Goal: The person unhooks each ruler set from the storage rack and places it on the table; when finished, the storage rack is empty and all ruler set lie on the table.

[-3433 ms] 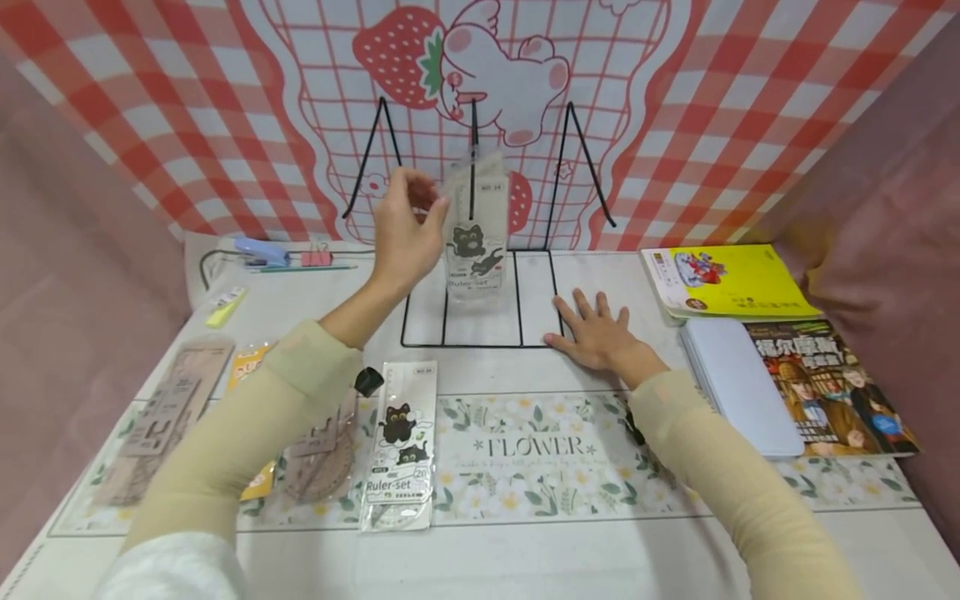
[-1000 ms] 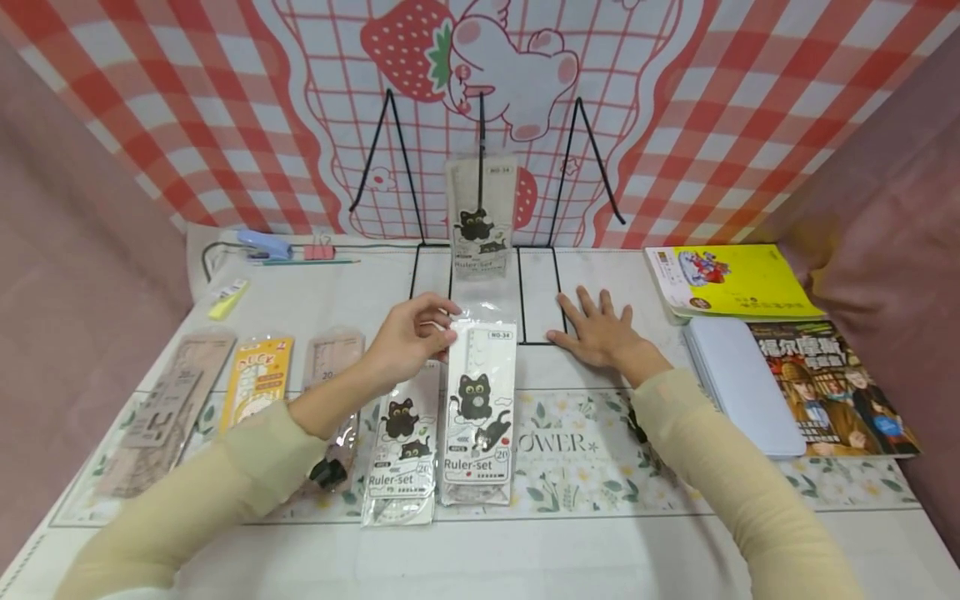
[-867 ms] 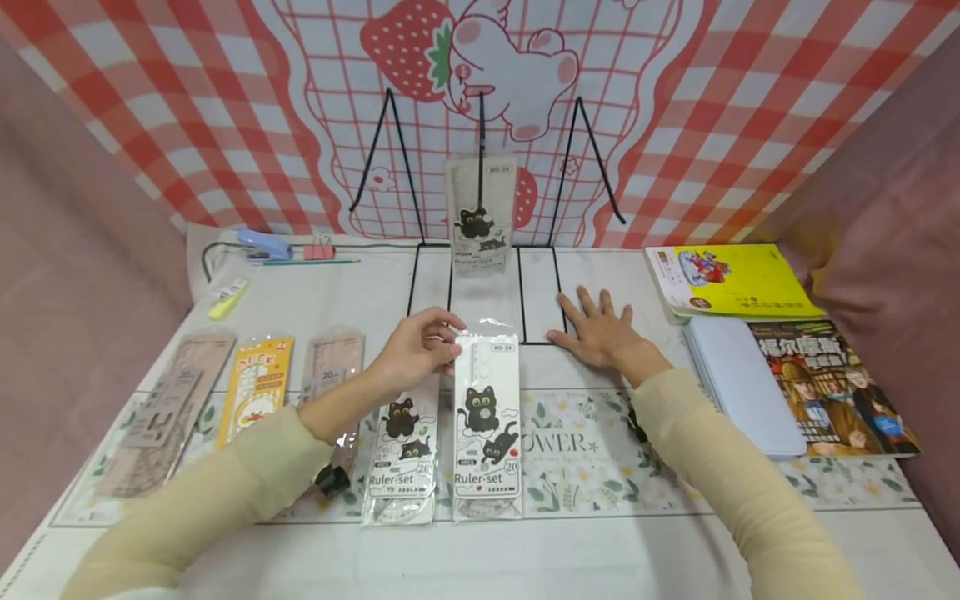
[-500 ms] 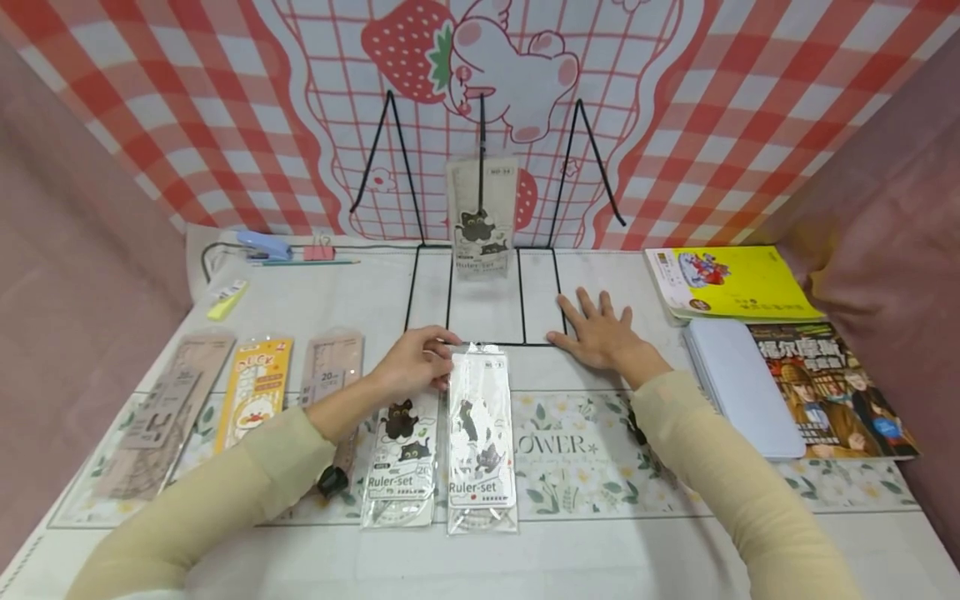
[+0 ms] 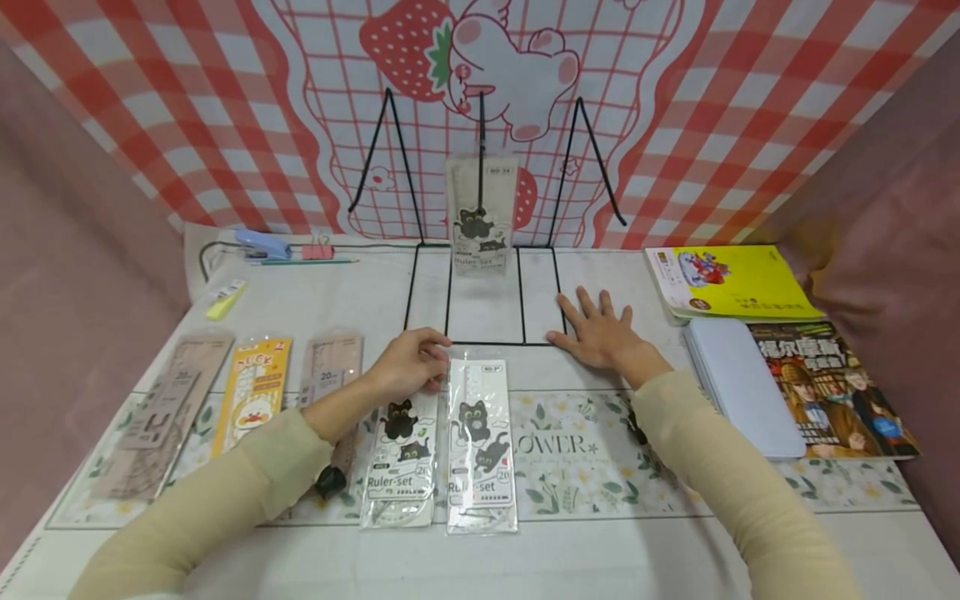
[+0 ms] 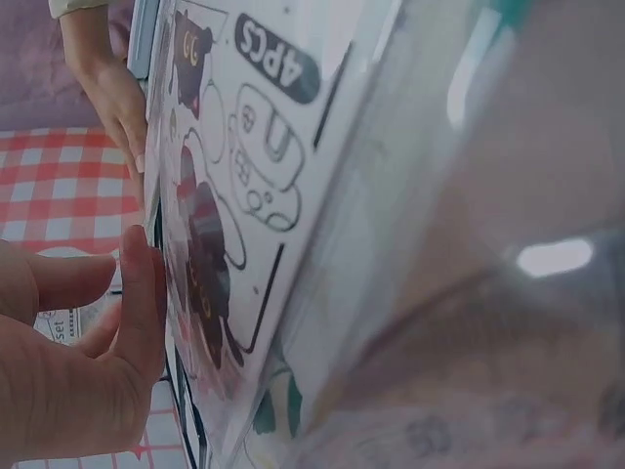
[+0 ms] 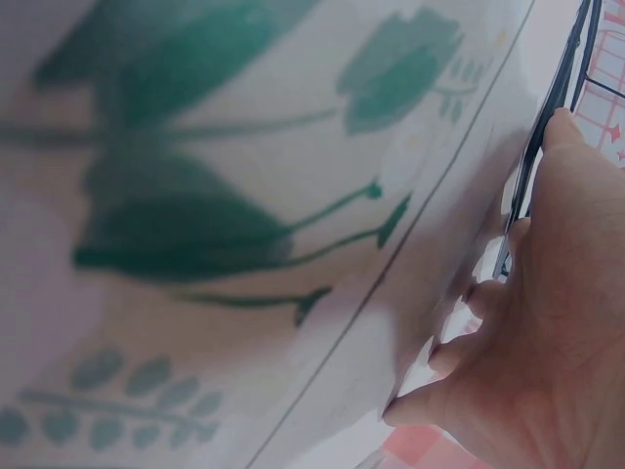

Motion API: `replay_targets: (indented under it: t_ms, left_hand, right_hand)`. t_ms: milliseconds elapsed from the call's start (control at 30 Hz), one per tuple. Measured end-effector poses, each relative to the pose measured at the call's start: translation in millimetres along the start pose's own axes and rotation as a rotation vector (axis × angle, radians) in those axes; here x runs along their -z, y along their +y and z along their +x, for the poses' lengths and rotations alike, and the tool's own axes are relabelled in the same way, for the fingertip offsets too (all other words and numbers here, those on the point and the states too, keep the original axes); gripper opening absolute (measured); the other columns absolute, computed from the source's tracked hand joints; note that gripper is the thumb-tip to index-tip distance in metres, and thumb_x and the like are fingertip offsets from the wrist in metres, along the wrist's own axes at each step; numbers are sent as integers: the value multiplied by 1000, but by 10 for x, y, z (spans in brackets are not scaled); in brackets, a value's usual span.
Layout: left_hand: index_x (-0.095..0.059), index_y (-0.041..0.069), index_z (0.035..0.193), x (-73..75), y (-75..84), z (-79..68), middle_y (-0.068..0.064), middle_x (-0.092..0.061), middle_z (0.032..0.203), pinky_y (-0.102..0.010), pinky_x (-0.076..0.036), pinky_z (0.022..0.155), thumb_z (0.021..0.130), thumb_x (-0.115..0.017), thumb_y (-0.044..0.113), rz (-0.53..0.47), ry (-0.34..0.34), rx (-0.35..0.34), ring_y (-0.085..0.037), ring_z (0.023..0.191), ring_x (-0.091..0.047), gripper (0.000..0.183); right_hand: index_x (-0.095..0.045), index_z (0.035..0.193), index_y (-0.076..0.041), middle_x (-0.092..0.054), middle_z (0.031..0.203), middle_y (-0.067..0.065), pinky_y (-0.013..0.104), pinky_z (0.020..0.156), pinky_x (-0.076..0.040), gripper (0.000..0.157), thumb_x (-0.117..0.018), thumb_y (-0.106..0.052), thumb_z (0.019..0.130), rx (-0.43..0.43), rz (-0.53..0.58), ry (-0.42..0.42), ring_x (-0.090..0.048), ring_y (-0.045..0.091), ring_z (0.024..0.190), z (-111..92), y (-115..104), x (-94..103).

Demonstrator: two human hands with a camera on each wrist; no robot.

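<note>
My left hand (image 5: pixel 408 365) is beside the top left corner of a ruler set packet (image 5: pixel 480 442) with black cats, which lies flat on the table. In the left wrist view a gap shows between thumb and finger, with nothing held. A matching ruler set packet (image 5: pixel 399 454) lies just left of it, partly under the hand. Another ruler set packet (image 5: pixel 482 225) hangs from the middle prong of a black wire rack (image 5: pixel 522 296). My right hand (image 5: pixel 600 332) rests flat with fingers spread at the rack base's right front corner, thumb and forefinger touching the wire.
Left of the cat packets lie an orange duck packet (image 5: pixel 253 392) and two pinkish ruler packets (image 5: pixel 168 408) (image 5: pixel 332 367). A stapler (image 5: pixel 262 244), a binder clip (image 5: pixel 318 252) and a pencil (image 5: pixel 303 262) are behind. On the right are a pale case (image 5: pixel 738 387) and two books (image 5: pixel 731 282) (image 5: pixel 836 392).
My left hand has brought one cat ruler set packet down from the rack, laid it beside the other and let go. My right hand has stayed put.
</note>
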State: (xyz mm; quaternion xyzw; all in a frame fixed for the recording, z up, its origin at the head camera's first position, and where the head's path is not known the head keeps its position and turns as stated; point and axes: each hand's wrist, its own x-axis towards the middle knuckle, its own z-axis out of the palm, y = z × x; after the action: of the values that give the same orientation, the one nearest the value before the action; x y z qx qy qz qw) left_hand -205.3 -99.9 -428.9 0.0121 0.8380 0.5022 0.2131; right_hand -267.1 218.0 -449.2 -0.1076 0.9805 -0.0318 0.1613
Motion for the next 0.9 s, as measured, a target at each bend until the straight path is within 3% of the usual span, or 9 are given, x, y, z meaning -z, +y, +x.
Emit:
replay_targets:
  t_ms: [167,300,433,567,733,900]
  left_hand:
    - [-51,6,131,109,29,35,-16,-63,110,-31,-62,68,94,-56,3,3,14,-30,-21,78,-68,37]
    - [-50,5,134,287,103,135,-18,-62,117,-35,-62,79,96,-58,11,-6,39,-59,-28,92,-69,39]
    - [-49,5,136,494,205,273,-18,-62,122,-37,-60,88,97,-58,14,-41,111,-109,-32,104,-66,41]
    - [-50,7,136,641,337,421,-17,-63,126,-35,-59,90,97,-58,17,-80,213,-176,-30,106,-66,42]
    - [-47,12,141,747,587,548,-12,-60,134,-32,-56,96,96,-59,19,-102,306,-238,-25,115,-64,47]
    - [-45,14,143,792,790,652,-8,-57,139,-32,-48,109,96,-60,21,-109,352,-361,-22,129,-54,50]
  right_hand:
    - [2,156,-27,8,164,14,78,113,-1,80,-26,-70,95,2,0,3,8,50,148,-11,2,1]
    - [1,156,-27,8,164,15,78,113,-1,79,-27,-69,95,0,2,0,7,50,148,-24,-6,14]
    - [1,156,-26,7,164,15,78,113,-1,79,-27,-69,95,-4,3,-3,7,50,148,-25,-7,22]
    - [1,156,-27,7,164,14,78,113,-2,80,-26,-70,95,-8,-4,-7,7,50,148,-19,-2,25]
    - [1,156,-28,7,165,14,78,113,-2,81,-25,-72,94,-10,-7,-13,7,50,148,11,-12,16]
    - [2,156,-28,8,165,14,78,113,-2,80,-25,-71,94,-13,-11,-14,7,50,148,10,-24,20]
